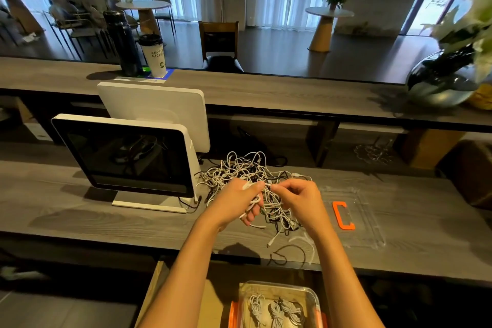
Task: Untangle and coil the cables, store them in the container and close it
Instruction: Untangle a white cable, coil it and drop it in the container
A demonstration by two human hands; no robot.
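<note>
Person stands at the table, both hands working over the tangle, a heap of white and dark cables lying just right of the monitor.

Left hand: fingers curled round loops of a white cable, several turns gathered in the palm. Right hand: thumb and fingertips pinching a strand of that cable close to the left hand, the rest of it trailing down into the heap.

Container sits low, below the table edge, near the person. Open. Three small coils already lie in it side by side. Its clear lid, with an orange clip, lies flat on the table to the right of the heap, well apart from the container.

Judged: mid-task. A few cables stored, most of the heap unsorted, lid not yet on.

Step in hand looks like winding one white cable while freeing it from the rest. To do it well:
- feed slack with the right hand, do not haul; pulling hard would likely tighten knots in the heap
- follow the strand back to where it crosses others, lift it over, not through
- keep turns even in the left hand so the coil matches those stored
- find the plug end early; a loose white end lies near the table edge

Risk: dark cables dragging off the front edge.
</note>
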